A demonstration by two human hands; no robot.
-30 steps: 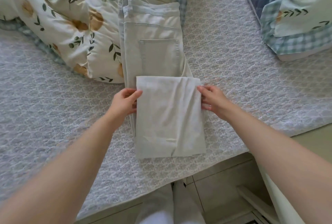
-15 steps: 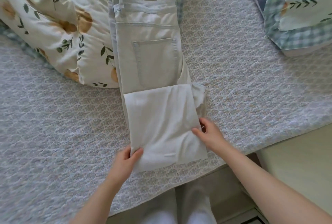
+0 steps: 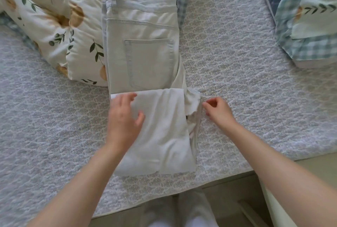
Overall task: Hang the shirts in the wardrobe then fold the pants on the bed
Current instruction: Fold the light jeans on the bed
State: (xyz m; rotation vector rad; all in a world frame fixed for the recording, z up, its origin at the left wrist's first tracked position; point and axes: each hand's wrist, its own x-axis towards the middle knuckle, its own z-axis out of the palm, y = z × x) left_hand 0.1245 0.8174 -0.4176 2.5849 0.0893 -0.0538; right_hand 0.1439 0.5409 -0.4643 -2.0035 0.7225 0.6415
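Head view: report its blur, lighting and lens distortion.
Head view: soft, even daylight, no hard shadows or glare; the folded leg of the pants looks washed out; the left hand is slightly smeared at the fingers, the right hand less so; the back pocket stitching is crisp; the bed bows at its near edge, a wide-angle effect.

Pale quilted bed [image 3: 237, 59], floral duvet [image 3: 54, 17] at left, check-trimmed pillow [image 3: 313, 26] at right, beige floor [image 3: 319, 163].
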